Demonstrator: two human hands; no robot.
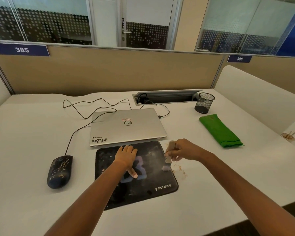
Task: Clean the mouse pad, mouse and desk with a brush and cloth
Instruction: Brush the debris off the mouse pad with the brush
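- left hand (126,155) flat on the mouse pad (136,174), fingers spread open and gripping nothing, just pinning the pad down near its far edge.
- right hand (186,150) has its fingers closed around the brush (169,155), bristles down at the pad's right edge.
- crumbs (180,169) lie on the desk (32,133) just off that edge, so the pad looks partway done; pale smears and a few specks are on it towards the left side.
- mouse (59,171) sits left of the pad, apart from it, speckled with bits, looks untouched.
- green cloth (220,131) lies folded far right, beside the mesh pen cup (204,103), not in use yet; wiping looks all to come.
- room check: laptop (128,126) sits tight against the pad's far edge, nowhere to sweep that way.
- right of the pad is open desk up to the cloth, good lane for debris.
- near desk edge is close under the forearms; mouse cable (78,132) trails back left.
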